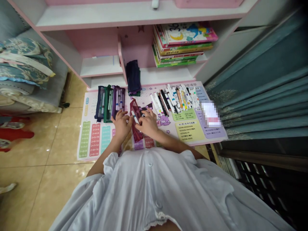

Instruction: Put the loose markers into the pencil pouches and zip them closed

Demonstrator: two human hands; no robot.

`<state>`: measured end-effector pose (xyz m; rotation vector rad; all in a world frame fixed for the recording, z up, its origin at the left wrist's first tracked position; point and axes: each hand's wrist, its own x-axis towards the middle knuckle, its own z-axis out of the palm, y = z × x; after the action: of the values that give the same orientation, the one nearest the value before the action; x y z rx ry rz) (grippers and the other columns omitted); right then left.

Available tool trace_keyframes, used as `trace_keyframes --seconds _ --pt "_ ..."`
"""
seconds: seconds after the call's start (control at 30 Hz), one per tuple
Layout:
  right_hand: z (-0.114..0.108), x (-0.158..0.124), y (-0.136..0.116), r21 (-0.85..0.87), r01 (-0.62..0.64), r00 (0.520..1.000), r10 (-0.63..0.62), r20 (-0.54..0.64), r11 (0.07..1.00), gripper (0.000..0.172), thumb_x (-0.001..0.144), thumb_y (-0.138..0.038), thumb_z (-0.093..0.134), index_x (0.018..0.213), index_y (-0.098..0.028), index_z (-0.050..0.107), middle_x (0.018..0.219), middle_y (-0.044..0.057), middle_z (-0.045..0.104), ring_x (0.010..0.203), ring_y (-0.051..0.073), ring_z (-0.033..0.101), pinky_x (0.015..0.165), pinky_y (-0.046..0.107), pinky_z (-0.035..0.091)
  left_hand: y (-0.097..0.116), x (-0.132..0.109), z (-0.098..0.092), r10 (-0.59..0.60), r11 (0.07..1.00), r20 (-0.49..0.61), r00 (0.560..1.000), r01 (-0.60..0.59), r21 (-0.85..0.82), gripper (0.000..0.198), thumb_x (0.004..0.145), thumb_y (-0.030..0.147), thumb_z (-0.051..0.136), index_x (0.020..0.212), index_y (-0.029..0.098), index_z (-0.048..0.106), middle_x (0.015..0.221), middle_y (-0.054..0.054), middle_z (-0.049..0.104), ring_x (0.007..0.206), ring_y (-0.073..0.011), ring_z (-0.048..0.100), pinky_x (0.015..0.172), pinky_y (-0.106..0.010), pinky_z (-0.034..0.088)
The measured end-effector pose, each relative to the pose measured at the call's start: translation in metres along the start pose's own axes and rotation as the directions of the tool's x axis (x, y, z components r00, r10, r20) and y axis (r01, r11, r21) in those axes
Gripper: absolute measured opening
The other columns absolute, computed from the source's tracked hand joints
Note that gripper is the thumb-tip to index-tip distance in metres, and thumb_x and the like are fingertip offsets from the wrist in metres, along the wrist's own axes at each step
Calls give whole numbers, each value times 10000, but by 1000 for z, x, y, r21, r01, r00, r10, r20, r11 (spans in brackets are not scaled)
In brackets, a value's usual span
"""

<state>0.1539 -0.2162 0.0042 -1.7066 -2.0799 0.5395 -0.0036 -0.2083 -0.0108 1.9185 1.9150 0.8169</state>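
Observation:
A red mesh pencil case (137, 136) lies lengthwise on the desk in front of me. My left hand (122, 124) is at its left edge, thumb and a finger pinching the edge while the other fingers stay bent and apart. From the right, my right hand (148, 122) reaches over the case, fingers curled at the lower end of a white marker (135, 116). That marker lies slanted at the case's opening; how much of it is inside is hard to see. Left of my hands stand filled cases: navy (100, 104), green (109, 102) and purple (118, 100).
Loose markers (174, 99) are spread to the right on the printed desk mat (166, 131). A stack of dark mesh cases (133, 77) lies behind the red one. Books (183, 45) fill part of the shelf. A blurred phone-like object (211, 114) rests near the right edge, beside a curtain (260, 83).

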Motion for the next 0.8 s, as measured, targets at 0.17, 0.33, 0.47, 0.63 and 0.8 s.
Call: trace_keyframes --seconds 0.17,0.33,0.47,0.63,0.8 --pt "9 0 0 -38 16 1000 -15 27 999 197 827 -386 742 764 -208 796 1408 139 613 1465 418 338 1133 625 321 0 0 0 -24 1000 -5 1000 24 11 288 916 338 609 662 209 654 1235 -94 720 1386 -361 494 1160 -731 191" --pt "5 4 11 39 18 997 -16 -72 999 185 862 -373 707 779 -229 788 1383 96 626 1452 371 370 1162 569 326 -2 0 0 -26 1000 -2 1000 26 -9 282 902 311 626 642 201 641 1237 -99 720 1385 -370 493 1149 -749 186" --pt "-7 18 39 13 -74 969 75 -236 997 187 883 -344 665 804 -213 773 1376 118 616 1466 377 337 1189 571 289 -1 1 -1 -34 999 16 999 35 -13 291 905 318 632 641 197 639 1254 -104 712 1397 -373 480 1148 -758 183" --pt "-11 38 76 -116 -219 928 169 -332 969 213 869 -320 651 960 -155 752 1439 182 548 1469 426 291 1163 640 283 0 0 -1 -50 999 22 999 50 -10 292 909 321 631 643 200 638 1259 -97 707 1401 -366 476 1170 -744 169" --pt "-6 46 89 -194 -285 930 221 -295 939 308 856 -329 677 1062 -108 734 1482 226 498 1476 452 254 1158 706 240 -1 0 0 -40 999 15 999 40 -13 291 910 326 629 646 204 636 1250 -92 708 1393 -366 480 1173 -734 175"
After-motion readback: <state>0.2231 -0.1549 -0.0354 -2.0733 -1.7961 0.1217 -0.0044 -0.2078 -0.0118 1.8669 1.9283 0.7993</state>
